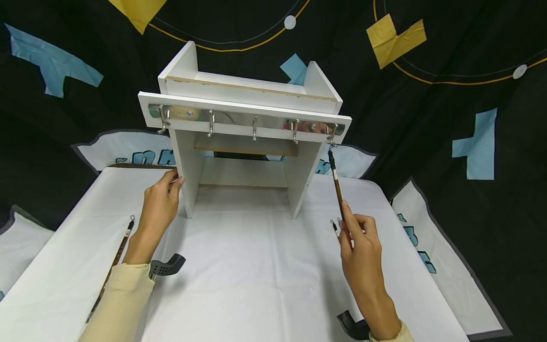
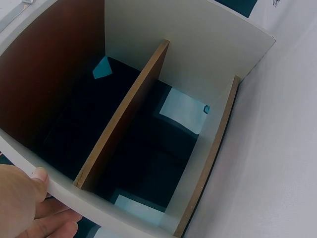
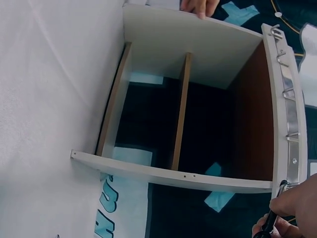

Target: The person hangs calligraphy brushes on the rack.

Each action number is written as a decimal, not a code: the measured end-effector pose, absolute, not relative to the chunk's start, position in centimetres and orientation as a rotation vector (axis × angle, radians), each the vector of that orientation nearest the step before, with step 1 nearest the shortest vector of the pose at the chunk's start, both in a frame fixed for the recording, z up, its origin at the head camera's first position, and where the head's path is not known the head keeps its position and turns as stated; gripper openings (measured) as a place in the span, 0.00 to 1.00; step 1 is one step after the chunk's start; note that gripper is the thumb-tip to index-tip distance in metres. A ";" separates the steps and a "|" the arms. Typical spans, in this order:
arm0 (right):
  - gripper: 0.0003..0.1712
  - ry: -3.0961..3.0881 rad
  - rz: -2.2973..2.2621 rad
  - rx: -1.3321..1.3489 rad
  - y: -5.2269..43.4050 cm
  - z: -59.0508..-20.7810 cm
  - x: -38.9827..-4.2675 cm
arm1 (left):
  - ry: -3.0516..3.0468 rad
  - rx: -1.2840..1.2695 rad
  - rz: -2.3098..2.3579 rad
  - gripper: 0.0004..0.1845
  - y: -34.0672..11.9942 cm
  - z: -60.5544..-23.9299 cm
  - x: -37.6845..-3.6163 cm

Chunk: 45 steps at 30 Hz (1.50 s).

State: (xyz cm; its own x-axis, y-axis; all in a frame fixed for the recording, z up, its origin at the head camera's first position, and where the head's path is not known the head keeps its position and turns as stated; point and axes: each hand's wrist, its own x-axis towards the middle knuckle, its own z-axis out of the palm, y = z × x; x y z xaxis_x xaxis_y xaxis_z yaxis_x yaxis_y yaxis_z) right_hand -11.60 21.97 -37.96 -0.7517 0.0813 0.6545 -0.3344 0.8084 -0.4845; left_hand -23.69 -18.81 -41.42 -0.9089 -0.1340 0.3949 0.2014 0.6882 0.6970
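My right hand (image 1: pixel 362 256) pinches a calligraphy brush (image 1: pixel 336 183) by its brown handle; the lower end is hidden in the hand. The brush's black top and wire loop are right at the rightmost hook (image 1: pixel 333 133) of the metal hook rail (image 1: pixel 239 118). That rail runs along the front of a white shelf unit (image 1: pixel 245 102). My left hand (image 1: pixel 160 206) grips the front edge of the unit's left side panel (image 1: pixel 184 166), thumb on one face and fingers behind, as the left wrist view shows. The other hooks hold nothing.
Another brush (image 1: pixel 115 261) lies on the white-covered table (image 1: pixel 256 294) beside the left forearm, partly behind the sleeve. Black brush tops with loops (image 1: pixel 334 225) show just left of the right hand. A black curtain (image 1: pixel 448 104) with taped paper pieces stands behind.
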 end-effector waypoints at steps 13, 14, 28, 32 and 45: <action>0.36 -2.284 0.754 0.181 21.5 -39.3 -12.4 | -2.477 -0.036 -1.105 0.24 -18.9 -41.4 -23.7; 0.36 -2.285 0.744 0.180 21.5 -39.5 -12.5 | -2.478 -0.035 -1.106 0.24 -18.9 -41.4 -23.7; 0.33 -2.236 0.819 0.153 20.3 -42.0 -15.3 | -2.439 -0.100 -1.116 0.23 -19.0 -41.5 -23.7; 0.33 -2.242 0.899 0.115 19.9 -42.3 -16.2 | -2.441 -0.103 -1.117 0.23 -18.9 -41.6 -23.8; 0.33 -2.269 1.041 0.112 18.5 -42.9 -19.8 | -2.444 -0.099 -1.117 0.22 -19.0 -41.4 -23.5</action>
